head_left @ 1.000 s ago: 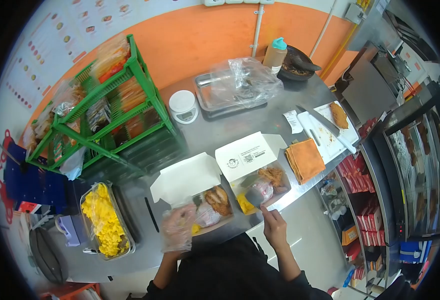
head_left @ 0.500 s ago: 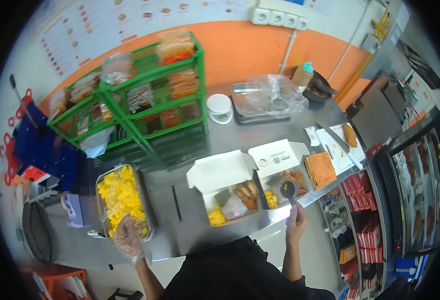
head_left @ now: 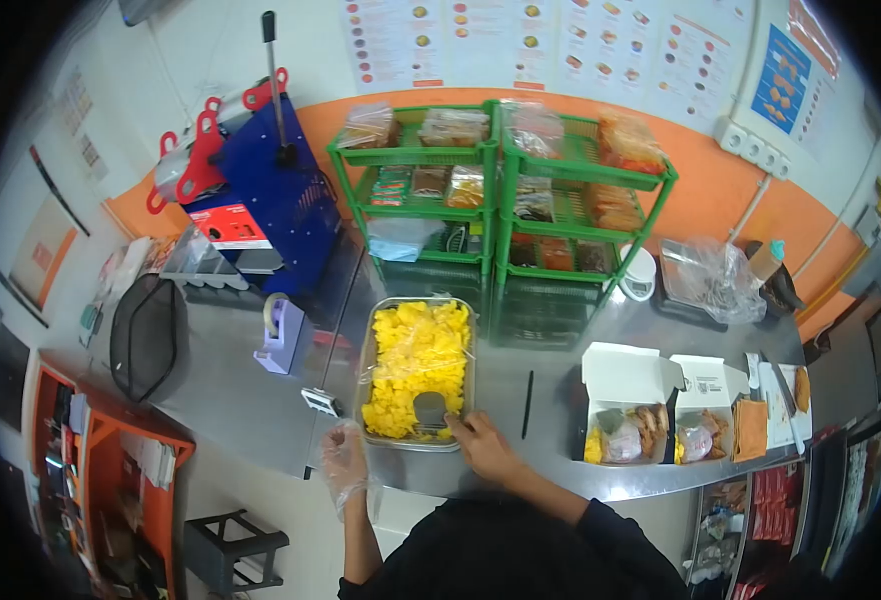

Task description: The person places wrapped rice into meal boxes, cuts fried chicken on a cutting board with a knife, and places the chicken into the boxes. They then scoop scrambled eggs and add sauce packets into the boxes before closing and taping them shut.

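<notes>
Yellow food like scrambled egg (head_left: pixel 416 350) fills a glass tray (head_left: pixel 474 375), partly under clear film. In my right hand (head_left: pixel 483 447) is a dark round spoon (head_left: pixel 430 406), its bowl resting on the food near the tray's front. My left hand (head_left: pixel 347 462), in a clear plastic glove, is just off the tray's front left corner; its finger shape is too unclear to read. Two open white boxes (head_left: pixel 625 372) (head_left: pixel 704 380) at the right hold fried chicken, a wrapped portion and yellow food.
Green racks (head_left: pixel 496 185) with packets stand behind the tray. A blue sealing machine (head_left: pixel 286 215), purple tape dispenser (head_left: pixel 283 337) and small timer (head_left: pixel 321 402) are leftward. A black stick (head_left: pixel 528 404), scale (head_left: pixel 638 273), orange cloth (head_left: pixel 750 430) and knife (head_left: pixel 783 388) lie rightward.
The view has turned left. My right hand has carried the spoon from the right box to the egg tray. My left hand has moved from the left box, over the tray, to its front left corner.
</notes>
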Motion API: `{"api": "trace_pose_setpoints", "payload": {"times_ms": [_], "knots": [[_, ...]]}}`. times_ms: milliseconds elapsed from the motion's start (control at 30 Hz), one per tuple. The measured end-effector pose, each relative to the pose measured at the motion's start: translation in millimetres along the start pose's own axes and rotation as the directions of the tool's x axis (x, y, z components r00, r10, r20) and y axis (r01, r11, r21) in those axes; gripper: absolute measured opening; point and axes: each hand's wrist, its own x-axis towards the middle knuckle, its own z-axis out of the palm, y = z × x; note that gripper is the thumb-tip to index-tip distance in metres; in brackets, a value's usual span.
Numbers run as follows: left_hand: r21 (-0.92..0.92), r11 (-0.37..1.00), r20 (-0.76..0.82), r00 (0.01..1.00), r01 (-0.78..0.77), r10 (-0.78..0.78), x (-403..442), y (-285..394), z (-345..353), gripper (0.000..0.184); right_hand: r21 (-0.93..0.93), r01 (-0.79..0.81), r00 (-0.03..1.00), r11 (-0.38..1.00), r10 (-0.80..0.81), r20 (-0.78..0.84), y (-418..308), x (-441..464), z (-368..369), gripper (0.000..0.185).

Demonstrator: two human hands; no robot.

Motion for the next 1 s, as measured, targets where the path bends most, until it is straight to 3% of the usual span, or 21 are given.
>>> {"api": "trace_pose_setpoints", "payload": {"times_ms": [33, 100, 133, 167, 233, 300, 400, 433, 500, 567, 633, 700, 733, 800, 833, 867, 933, 967, 1000], "knots": [[-0.008, 1.0, -0.008, 1.0, 0.002, -0.003, -3, 4, -2, 0.037, -0.004, 0.01, 1.0, 1.0, -0.01, 0.003, -11, 7, -3, 0.03], [0.235, 0.97, 0.082, 0.993, 0.07, -0.091, -9, 7, -4, 0.042, -0.213, 0.047, 0.998, 0.976, -0.052, -0.019, -31, 17, -13, 0.034], [0.241, 0.969, 0.152, 0.984, 0.053, -0.092, -15, 3, -6, 0.046, -0.22, 0.054, 0.998, 0.974, -0.06, -0.02, -31, 27, -12, 0.034], [0.246, 0.969, 0.221, 0.971, 0.033, -0.089, -22, -4, -8, 0.05, -0.214, -0.005, 0.992, 0.977, -0.021, -0.122, -27, 40, -12, 0.035], [-0.045, 0.881, 0.484, 0.782, 0.47, -0.393, -30, -25, 3, 0.052, -0.16, -0.134, 0.958, 0.978, 0.086, -0.273, -13, 73, -12, 0.036], [-0.344, 0.594, 0.641, 0.644, 0.727, -0.417, -41, -12, 12, 0.051, -0.102, -0.267, 0.911, 0.958, 0.217, -0.35, 21, 119, -7, 0.034], [-0.333, 0.603, 0.711, 0.613, 0.725, -0.345, -43, -21, 28, 0.045, -0.129, -0.478, 0.836, 0.869, 0.405, -0.37, 69, 189, 13, 0.034], [-0.332, 0.625, 0.722, 0.617, 0.707, -0.314, -42, -23, 34, 0.042, -0.127, -0.473, 0.834, 0.872, 0.396, -0.385, 76, 203, 10, 0.034], [-0.342, 0.628, 0.706, 0.633, 0.699, -0.319, -39, -26, 42, 0.036, -0.123, -0.585, 0.81, 0.802, 0.585, -0.036, 85, 225, 8, 0.032], [-0.336, 0.608, 0.732, 0.606, 0.719, -0.312, -37, -25, 41, 0.033, -0.115, -0.523, 0.851, 0.845, 0.51, -0.127, 91, 225, 12, 0.023], [-0.309, 0.615, 0.723, 0.6, 0.725, -0.344, -37, -9, 36, 0.032, -0.001, -0.21, 0.916, 0.978, 0.196, -0.351, 75, 208, 1, 0.013], [-0.409, 0.501, 0.703, 0.614, 0.763, -0.36, -40, 0, 36, 0.029, 0.309, -0.09, 0.915, 0.947, 0.201, -0.349, 33, 161, -13, 0.017], [-0.396, 0.501, 0.709, 0.603, 0.77, -0.365, -42, 3, 41, 0.029, 0.302, -0.13, 0.943, 0.944, 0.212, -0.258, 4, 126, -19, 0.02], [-0.557, 0.414, 0.632, 0.691, 0.72, -0.351, -49, 5, 48, 0.027, 0.399, -0.245, 0.97, 0.884, 0.223, 0.101, -49, 58, -37, 0.018], [-0.539, 0.422, 0.646, 0.679, 0.729, -0.349, -49, -21, 60, 0.027, 0.345, -0.047, 0.999, 0.937, 0.039, 0.03, -46, 29, -26, 0.017], [-0.39, 0.76, 0.576, 0.782, 0.52, -0.239, -50, -69, 81, 0.028, 0.271, 0.151, 0.988, 0.951, -0.149, -0.027, -42, 5, -16, 0.02], [-0.174, 0.964, 0.575, 0.816, 0.202, -0.067, -50, -66, 82, 0.03, 0.232, 0.122, 0.993, 0.965, -0.119, -0.025, -36, -18, -8, 0.024], [-0.272, 0.878, 0.534, 0.821, 0.394, -0.203, -54, -56, 77, 0.033, 0.195, 0.112, 0.994, 0.974, -0.112, -0.011, -32, -30, -8, 0.03], [-0.306, 0.821, 0.545, 0.795, 0.483, -0.264, -57, -43, 74, 0.034, 0.173, 0.073, 0.997, 0.982, -0.068, -0.03, -34, -36, -11, 0.03]]}}
